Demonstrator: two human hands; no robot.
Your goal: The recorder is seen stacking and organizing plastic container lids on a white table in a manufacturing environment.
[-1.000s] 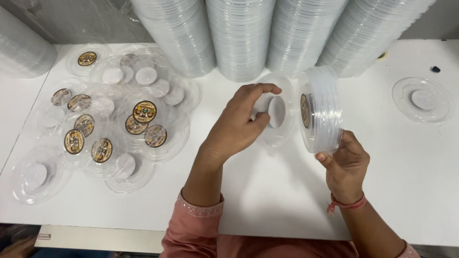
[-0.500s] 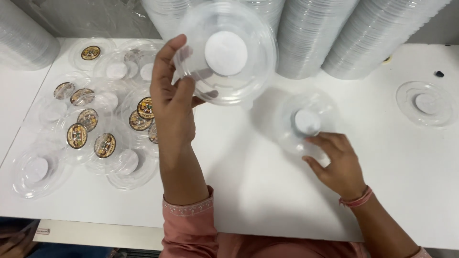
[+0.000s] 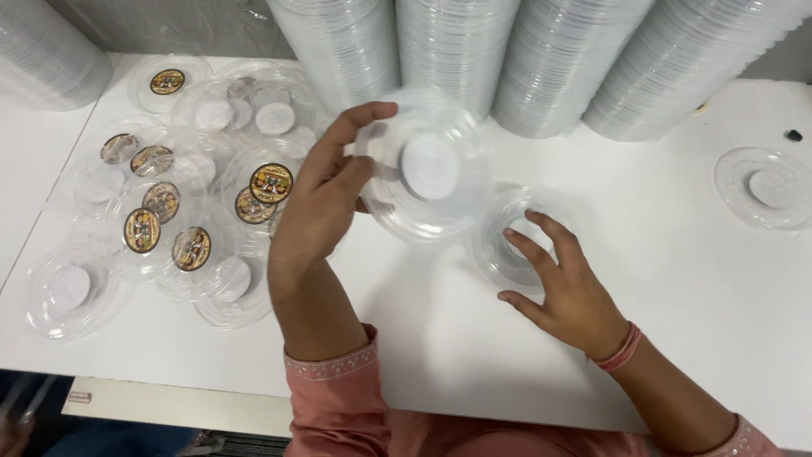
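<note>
My left hand [image 3: 326, 199] holds a clear plastic lid [image 3: 429, 173] by its left rim, lifted above the white table [image 3: 677, 322]. The lid's round white centre faces the camera. My right hand [image 3: 568, 292] rests with spread fingers on a small stack of clear lids [image 3: 499, 245] lying flat on the table, just right of the held lid. To the left lies a spread of clear lids [image 3: 186, 203], many bearing round brown-and-gold stickers, others with plain white centres.
Tall leaning columns of stacked clear lids [image 3: 541, 59] line the back of the table, with another [image 3: 42, 51] at the far left. A single clear lid [image 3: 765, 188] lies at the right, a small dark object [image 3: 793, 134] behind it. The table's front edge runs along the bottom.
My left hand has lowered the single lid and moved it right, toward the table's middle. My right hand set the stack flat earlier and now rests its fingers on top.
</note>
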